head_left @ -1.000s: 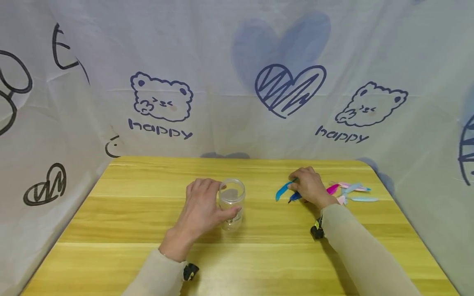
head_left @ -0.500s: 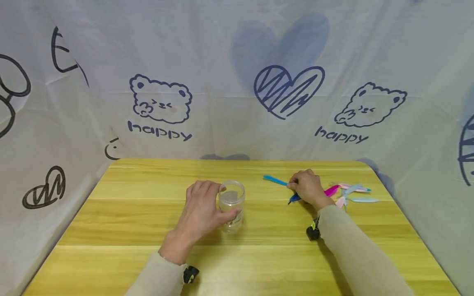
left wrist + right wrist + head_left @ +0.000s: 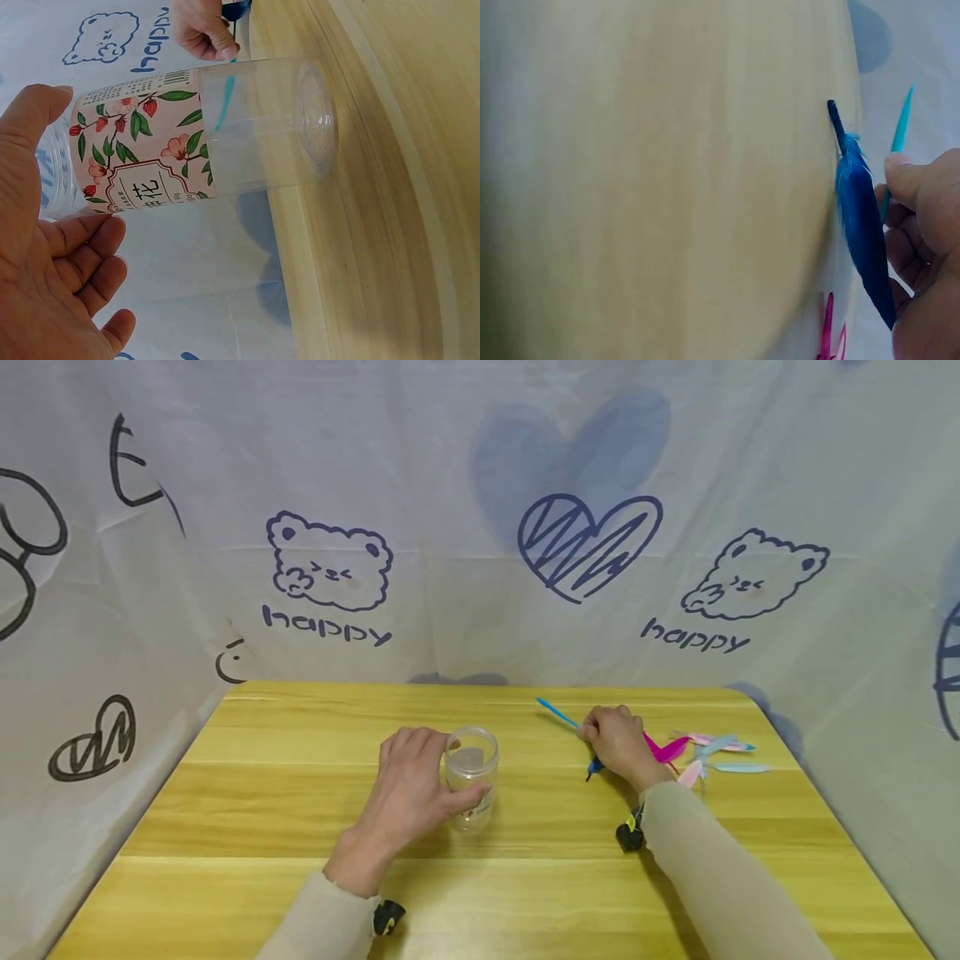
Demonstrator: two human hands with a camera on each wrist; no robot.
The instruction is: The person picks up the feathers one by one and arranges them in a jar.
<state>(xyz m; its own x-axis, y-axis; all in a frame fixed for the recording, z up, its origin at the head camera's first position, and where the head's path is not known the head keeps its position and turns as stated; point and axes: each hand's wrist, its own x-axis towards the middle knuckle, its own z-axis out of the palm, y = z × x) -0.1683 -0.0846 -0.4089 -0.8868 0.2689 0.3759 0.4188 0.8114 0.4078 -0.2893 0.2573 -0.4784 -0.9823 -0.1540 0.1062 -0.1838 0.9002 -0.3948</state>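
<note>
Head view: pinching a turquoise feather [image 3: 557, 713] with right hand [image 3: 618, 745], beside clear labelled jar [image 3: 472, 766], gripped in left hand [image 3: 408, 783]. Likely light, bendy, easily crushed; best taken by quill end. Cannot tell which end pinched.

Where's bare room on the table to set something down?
Free: the table left of the left hand; between the jar and the dark blue feather; and the near side between the sleeves. Crowded: right of the right hand, where magenta, pink and pale blue feathers cluster.
</note>
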